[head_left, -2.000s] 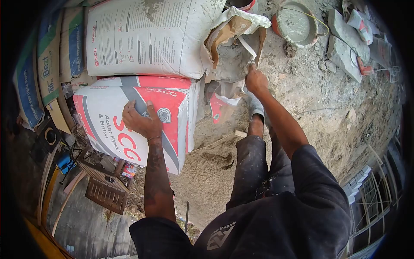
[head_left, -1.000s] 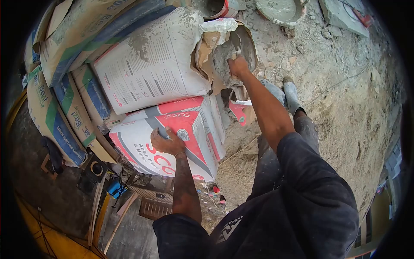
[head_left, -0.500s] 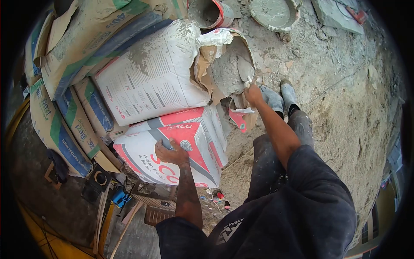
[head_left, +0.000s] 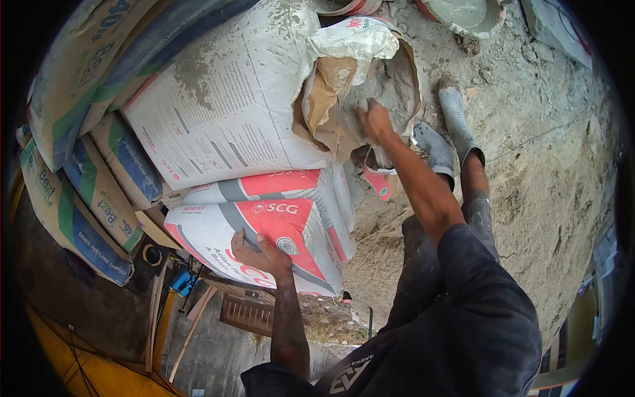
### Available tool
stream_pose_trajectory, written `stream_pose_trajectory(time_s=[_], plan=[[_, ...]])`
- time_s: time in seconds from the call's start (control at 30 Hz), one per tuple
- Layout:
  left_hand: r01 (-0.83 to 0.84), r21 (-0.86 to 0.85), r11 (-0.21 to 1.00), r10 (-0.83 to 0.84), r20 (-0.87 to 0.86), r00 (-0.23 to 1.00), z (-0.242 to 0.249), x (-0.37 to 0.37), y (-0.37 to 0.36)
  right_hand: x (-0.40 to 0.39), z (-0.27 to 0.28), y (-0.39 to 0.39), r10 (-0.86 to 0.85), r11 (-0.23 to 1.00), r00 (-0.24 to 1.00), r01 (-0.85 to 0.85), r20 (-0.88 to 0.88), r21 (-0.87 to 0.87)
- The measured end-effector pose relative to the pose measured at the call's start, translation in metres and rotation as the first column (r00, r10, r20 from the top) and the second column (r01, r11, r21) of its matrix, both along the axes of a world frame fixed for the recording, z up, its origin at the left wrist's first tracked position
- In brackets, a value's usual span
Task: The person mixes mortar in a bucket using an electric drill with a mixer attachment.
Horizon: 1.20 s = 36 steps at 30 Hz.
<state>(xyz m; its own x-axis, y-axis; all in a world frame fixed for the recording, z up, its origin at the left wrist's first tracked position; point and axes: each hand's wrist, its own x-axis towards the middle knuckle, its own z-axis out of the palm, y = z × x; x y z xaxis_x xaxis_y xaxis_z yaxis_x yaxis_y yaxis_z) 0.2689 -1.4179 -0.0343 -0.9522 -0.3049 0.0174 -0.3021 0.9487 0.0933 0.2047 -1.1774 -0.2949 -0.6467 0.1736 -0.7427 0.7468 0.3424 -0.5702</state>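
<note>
My left hand rests on the red, white and grey SCG bag, its fingers apart and holding nothing. Inside the mouth of a torn-open paper bag, my right hand is closed on the trowel, of which only a pale bit shows at the fingers; its blade is hidden. Grey powdery material fills that opening. The large white bag lies on its side just left of it, above the SCG bags.
Brown, green and blue cement bags are stacked at the left. A round container of grey mix sits at the top right, beside a slab. My boots stand on rough ground. Wooden strips and a slatted crate lie below.
My right hand has moved up and left, deeper into the open bag, and the trowel blade has gone out of sight. The view has shifted closer to the bags. My left hand stays on the SCG bag.
</note>
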Motion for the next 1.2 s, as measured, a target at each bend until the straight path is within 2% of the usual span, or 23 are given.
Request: stream_pose_trajectory(time_s=[0.1, 0.2, 0.3, 0.33, 0.47, 0.63, 0.7, 0.77, 0.83, 0.93, 0.97, 1.03, 1.1, 1.17, 1.2], plan=[[-0.012, 0.017, 1.0, 0.012, -0.009, 1.0, -0.003, 0.002, -0.002, -0.001, 0.003, 0.0, -0.062, 0.996, 0.996, 0.066, 0.064, -0.06], [-0.044, 0.07, 0.997, 0.043, 0.015, 0.999, -0.003, 0.001, -0.002, 0.019, 0.001, 0.008, -0.122, 0.985, 0.989, 0.111, -0.078, -0.132], [-0.089, 0.093, 0.992, 0.084, 0.06, 0.995, -0.001, 0.004, -0.005, 0.029, 0.007, 0.02, -0.044, 0.98, 0.999, 0.037, -0.029, -0.194], [-0.086, 0.073, 0.994, 0.081, 0.065, 0.995, -0.002, 0.003, -0.004, 0.031, 0.01, 0.021, -0.073, 0.979, 0.994, 0.056, -0.081, -0.195], [-0.092, 0.026, 0.995, 0.092, 0.005, 0.996, -0.004, -0.001, -0.003, 0.031, 0.03, 0.036, -0.088, 0.949, 0.994, 0.064, -0.064, -0.31], [-0.05, -0.014, 0.999, 0.05, -0.037, 0.998, -0.006, -0.001, 0.0, 0.033, 0.05, 0.07, 0.075, 0.962, 0.984, -0.113, -0.159, -0.246], [-0.082, -0.027, 0.996, 0.081, -0.035, 0.996, -0.005, -0.002, 0.0, 0.031, 0.061, 0.084, 0.128, 0.961, 0.974, -0.169, -0.187, -0.221], [-0.061, -0.051, 0.997, 0.059, -0.041, 0.997, -0.006, -0.002, -0.002, 0.032, 0.074, 0.095, 0.202, 0.955, 0.972, -0.223, -0.122, -0.196], [-0.054, -0.079, 0.995, 0.05, -0.046, 0.998, -0.008, -0.001, -0.004, 0.033, 0.077, 0.099, 0.202, 0.956, 0.966, -0.23, -0.16, -0.182], [-0.058, -0.118, 0.991, 0.054, -0.034, 0.998, -0.003, -0.005, 0.003, 0.039, 0.089, 0.104, 0.139, 0.95, 0.986, -0.158, -0.09, -0.268], [-0.066, -0.114, 0.991, 0.061, -0.051, 0.997, 0.0, -0.007, 0.007, 0.037, 0.093, 0.106, 0.16, 0.952, 0.978, -0.188, -0.132, -0.242], [-0.001, -0.256, 0.967, 0.0, -0.005, 1.0, 0.005, -0.011, 0.013, 0.034, 0.103, 0.113, 0.189, 0.951, 0.964, -0.228, -0.189, -0.207], [-0.028, -0.26, 0.965, 0.02, -0.033, 0.999, 0.005, -0.012, 0.015, 0.031, 0.111, 0.123, 0.31, 0.924, 0.941, -0.332, -0.135, -0.188], [-0.049, -0.25, 0.967, 0.039, -0.046, 0.998, 0.005, -0.01, 0.015, 0.033, 0.12, 0.135, 0.319, 0.922, 0.938, -0.34, -0.132, -0.184], [-0.054, -0.217, 0.975, 0.044, -0.052, 0.998, 0.005, -0.01, 0.013, 0.034, 0.123, 0.144, 0.33, 0.903, 0.925, -0.367, -0.186, -0.221]])
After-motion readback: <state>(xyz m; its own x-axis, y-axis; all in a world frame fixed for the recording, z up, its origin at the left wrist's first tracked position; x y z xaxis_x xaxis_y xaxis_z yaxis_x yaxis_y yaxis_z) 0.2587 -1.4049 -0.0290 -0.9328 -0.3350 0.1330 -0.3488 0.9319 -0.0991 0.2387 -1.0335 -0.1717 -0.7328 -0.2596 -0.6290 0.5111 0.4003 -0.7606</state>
